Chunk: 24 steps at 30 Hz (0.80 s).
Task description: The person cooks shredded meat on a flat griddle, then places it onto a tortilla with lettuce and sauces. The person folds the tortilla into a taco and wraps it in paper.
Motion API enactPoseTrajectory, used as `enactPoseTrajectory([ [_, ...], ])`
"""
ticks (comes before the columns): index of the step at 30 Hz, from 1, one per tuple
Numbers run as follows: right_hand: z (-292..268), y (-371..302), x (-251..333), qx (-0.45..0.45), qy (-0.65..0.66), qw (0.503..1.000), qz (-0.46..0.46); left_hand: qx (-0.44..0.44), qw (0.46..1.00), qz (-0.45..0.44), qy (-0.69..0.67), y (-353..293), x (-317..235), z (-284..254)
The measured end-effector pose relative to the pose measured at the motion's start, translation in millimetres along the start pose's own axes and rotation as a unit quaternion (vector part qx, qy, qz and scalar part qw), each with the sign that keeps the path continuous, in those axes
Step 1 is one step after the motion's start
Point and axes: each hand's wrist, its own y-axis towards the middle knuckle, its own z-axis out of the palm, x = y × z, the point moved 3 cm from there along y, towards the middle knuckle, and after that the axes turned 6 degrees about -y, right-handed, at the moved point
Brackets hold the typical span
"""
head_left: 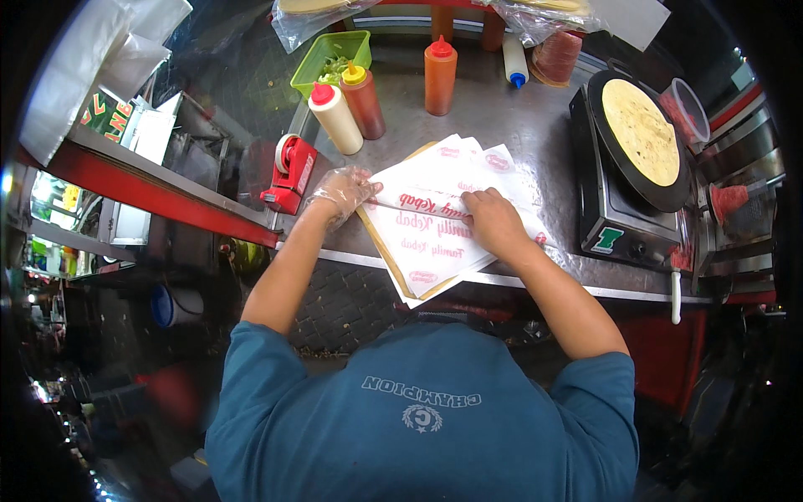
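White wrapping paper (427, 258) with red print lies in overlapping sheets on a light-brown board (381, 240) at the counter's front edge. A crease or fold runs across the paper between my two hands. My left hand (345, 192), in a clear plastic glove, has its fingers closed on the paper's left edge. My right hand (493, 220) is bare. Its curled fingers grip the paper at the right end of the crease. Whether anything lies under the fold is hidden.
Left of the paper stands a red tape dispenser (289, 174). Behind are a white squeeze bottle (336, 120), brown-red (363, 102) and orange-red (440, 77) ones, and a green basket (311, 70) of chopped greens. At right, a flatbread (640, 131) lies on a round black griddle (604, 125) over a stove (623, 226).
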Motion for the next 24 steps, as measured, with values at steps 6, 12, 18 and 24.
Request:
enactPoseTrajectory([
  [6,4.3,0.2,-6.2,0.026,0.012,0.999,0.017,-0.143,0.987,0.063,-0.025,-48.6,-21.0,20.3],
  [12,8.6,-2.4,-7.5,-0.001,0.015,1.000,-0.005,-0.036,0.866,-0.225,-0.445,-89.5,-36.1,96.3],
  [18,7.0,-24.1,-3.0,0.028,0.042,0.997,-0.052,-0.238,0.796,-0.149,-0.537,-87.0,-16.1,108.9],
  [24,5.7,-30.9,-0.7,-0.024,0.046,0.993,-0.102,-0.372,0.923,0.088,-0.039,-140.0,-57.1,140.1],
])
